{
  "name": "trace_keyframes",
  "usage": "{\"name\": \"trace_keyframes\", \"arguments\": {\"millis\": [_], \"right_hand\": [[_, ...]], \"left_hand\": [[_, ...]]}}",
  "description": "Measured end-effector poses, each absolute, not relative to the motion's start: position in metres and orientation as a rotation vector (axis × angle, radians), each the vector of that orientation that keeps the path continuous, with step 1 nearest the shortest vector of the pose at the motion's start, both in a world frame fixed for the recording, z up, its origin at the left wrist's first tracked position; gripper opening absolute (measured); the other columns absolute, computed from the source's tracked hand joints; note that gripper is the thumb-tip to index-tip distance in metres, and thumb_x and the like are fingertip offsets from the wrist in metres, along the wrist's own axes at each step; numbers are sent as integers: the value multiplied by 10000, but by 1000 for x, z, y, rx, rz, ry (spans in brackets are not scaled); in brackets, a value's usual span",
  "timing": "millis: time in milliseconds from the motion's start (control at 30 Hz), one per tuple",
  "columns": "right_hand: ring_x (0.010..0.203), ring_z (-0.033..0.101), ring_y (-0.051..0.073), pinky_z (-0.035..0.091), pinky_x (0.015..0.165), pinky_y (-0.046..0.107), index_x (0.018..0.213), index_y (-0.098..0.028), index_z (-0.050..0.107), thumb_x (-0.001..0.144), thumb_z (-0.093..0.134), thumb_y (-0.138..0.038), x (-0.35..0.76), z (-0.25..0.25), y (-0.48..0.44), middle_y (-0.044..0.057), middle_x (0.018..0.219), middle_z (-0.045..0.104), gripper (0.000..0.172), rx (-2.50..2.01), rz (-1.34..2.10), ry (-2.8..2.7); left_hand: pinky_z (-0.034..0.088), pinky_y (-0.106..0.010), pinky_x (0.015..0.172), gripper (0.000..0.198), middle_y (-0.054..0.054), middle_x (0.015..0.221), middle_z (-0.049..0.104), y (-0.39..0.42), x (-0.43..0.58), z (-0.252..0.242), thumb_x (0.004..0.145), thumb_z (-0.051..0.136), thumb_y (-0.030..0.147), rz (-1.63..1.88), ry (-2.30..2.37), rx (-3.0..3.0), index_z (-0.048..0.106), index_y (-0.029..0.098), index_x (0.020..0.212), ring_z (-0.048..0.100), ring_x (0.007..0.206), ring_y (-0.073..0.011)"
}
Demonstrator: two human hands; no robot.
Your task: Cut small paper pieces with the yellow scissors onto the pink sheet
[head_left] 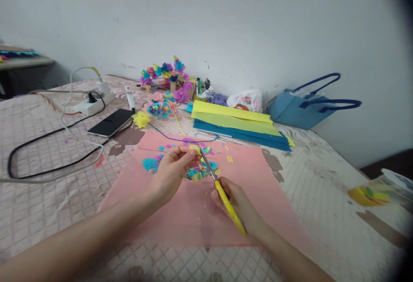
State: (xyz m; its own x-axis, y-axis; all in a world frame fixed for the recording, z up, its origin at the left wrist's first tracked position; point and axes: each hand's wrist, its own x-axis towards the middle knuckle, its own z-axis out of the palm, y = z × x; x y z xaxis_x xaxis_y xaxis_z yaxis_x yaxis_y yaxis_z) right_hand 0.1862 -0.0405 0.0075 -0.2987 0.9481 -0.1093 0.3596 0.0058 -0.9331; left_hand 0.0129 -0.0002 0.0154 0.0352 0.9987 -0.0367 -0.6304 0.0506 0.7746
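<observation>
My left hand (176,162) pinches a small piece of yellow paper (194,148) between thumb and fingers. In my right hand (237,196) are scissors with yellow handles (229,206), their blades (208,166) pointing up and left to the edge of the yellow piece. Whether the blades are parted is too small to tell. Beneath both hands lies a pink sheet (180,226). Blue, purple and yellow paper scraps (196,174) are heaped on it, partly hidden by my left hand. A small yellow square (229,159) lies to the right of the heap.
Yellow and blue paper sheets (235,121) are stacked behind the pink sheet. Paper flowers (166,73) and a yellow flower on a blue stem (141,119) lie at the back. A phone (111,122), cables and a power strip (93,101) are left; a blue bag (293,110) stands right.
</observation>
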Motion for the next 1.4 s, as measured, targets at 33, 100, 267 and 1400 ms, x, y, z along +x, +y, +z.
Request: {"name": "trace_keyframes", "arguments": {"millis": [33,100,267,1400], "right_hand": [[570,452,107,375,514,212,703,-204,412,735,581,-262,186,7,-40,-34,632,472,181,-1349,1299,-1697],[575,459,110,380,513,212,704,-204,418,728,577,-259,186,7,-40,-32,633,476,170,-1352,1315,-1681],[571,458,105,382,516,210,695,-205,414,706,576,-243,184,9,-40,-41,628,447,167,-1347,1343,-1666],[388,367,73,293,352,201,638,-210,387,725,585,-568,212,7,-12,-67,505,379,418,-1460,1205,-1519]], "left_hand": [[505,-215,697,154,2,714,678,0,13,16,648,781,198,1411,707,671,643,141,688,636,671,-100],[503,-218,696,164,1,707,676,0,13,17,642,786,202,1412,716,668,640,140,684,634,667,-101],[505,-226,699,153,1,711,677,0,12,16,649,776,193,1412,716,667,638,141,691,634,664,-103],[417,-245,589,105,-52,781,638,18,-8,-7,741,591,172,831,1146,2186,684,192,786,560,648,-158]]}}
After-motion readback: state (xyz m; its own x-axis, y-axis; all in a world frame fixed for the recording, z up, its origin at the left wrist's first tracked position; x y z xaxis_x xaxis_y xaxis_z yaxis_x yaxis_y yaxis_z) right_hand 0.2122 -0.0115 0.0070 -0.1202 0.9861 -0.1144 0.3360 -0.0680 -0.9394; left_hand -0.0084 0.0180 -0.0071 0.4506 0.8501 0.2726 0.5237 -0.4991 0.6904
